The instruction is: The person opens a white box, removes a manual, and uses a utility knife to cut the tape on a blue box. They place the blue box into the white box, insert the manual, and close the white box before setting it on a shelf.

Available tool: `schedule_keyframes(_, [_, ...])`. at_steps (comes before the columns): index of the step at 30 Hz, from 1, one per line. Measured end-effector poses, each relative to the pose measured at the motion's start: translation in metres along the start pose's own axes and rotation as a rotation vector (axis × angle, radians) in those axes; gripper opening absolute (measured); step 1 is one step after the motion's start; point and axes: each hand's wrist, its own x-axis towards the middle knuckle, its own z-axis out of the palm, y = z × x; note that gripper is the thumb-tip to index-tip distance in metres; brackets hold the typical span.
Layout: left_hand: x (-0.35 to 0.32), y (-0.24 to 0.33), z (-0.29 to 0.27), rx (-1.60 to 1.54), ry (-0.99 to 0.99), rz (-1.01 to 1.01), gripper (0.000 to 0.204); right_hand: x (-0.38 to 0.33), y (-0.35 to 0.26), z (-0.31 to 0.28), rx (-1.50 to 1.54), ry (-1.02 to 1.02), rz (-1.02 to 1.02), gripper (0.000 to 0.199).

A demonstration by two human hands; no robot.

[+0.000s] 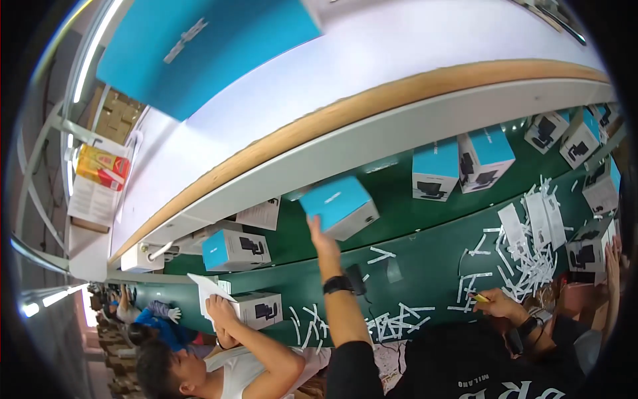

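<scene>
A blue-topped white box [339,206] stands tilted and slightly blurred over the far part of the green surface [425,266]. My left hand [323,243] grips its near left corner, though some of the fingers are hidden. A dark watch sits on that wrist, with a black device beside it. At the lower right, my right hand [498,304] is closed around a slim yellow tool [480,298], whose exact kind is too small to make out. Near that hand, white strips [531,276] lie in a loose heap.
Two blue-topped boxes [435,176] stand farther right; another box [239,249] is at left. A white shelf with a wooden edge [319,110] runs above, bearing a large blue box [206,46]. A co-worker [232,366] at left handles a box [259,310]; another person's hands [613,259] are at far right.
</scene>
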Motion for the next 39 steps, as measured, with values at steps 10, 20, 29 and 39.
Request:
schedule_keyframes(10, [-0.057,-0.174,0.213,0.209,0.592,0.153,0.076,0.013,-0.010,0.038,0.049,0.025,-0.035,0.017])
schedule_keyframes(20, [0.077,0.102,0.099,2.158,-0.081,0.448,0.036,-0.002,0.027,-0.002,-0.061,0.495,-0.026,0.017])
schedule_keyframes(29, [-0.137,0.071,0.089,1.552,-0.322,1.237,0.010,0.038,0.095,-0.102,-0.450,1.043,0.206,0.066])
schedule_keyframes(39, [-0.371,0.066,0.096,1.484,-0.640,0.953,0.017,0.068,0.088,-0.146,-0.542,1.003,0.324,0.055])
